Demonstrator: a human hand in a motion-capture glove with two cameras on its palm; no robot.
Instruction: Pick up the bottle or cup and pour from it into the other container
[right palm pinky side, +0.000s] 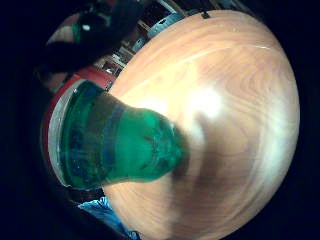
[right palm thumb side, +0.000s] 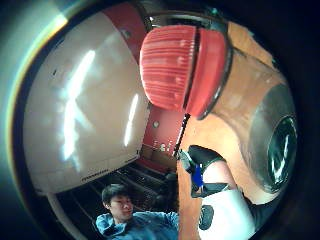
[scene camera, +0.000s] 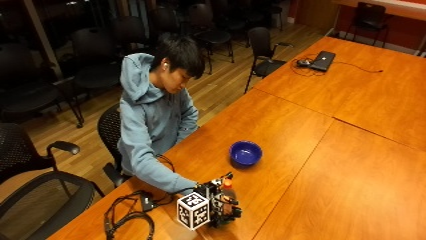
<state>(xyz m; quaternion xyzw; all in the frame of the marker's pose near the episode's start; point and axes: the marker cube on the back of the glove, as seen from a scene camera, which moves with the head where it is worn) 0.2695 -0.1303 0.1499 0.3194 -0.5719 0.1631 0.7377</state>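
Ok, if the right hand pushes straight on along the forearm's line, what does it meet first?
Besides the green bottle the right hand holds, probably only bare table; the blue bowl sits off that line.

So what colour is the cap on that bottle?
Red, with fine ribs. The cap shows best in the thumb side palm view.

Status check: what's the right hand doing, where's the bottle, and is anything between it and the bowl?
Right hand grips the green bottle, red cap on, upright on the table. Blue bowl apart, nothing between.
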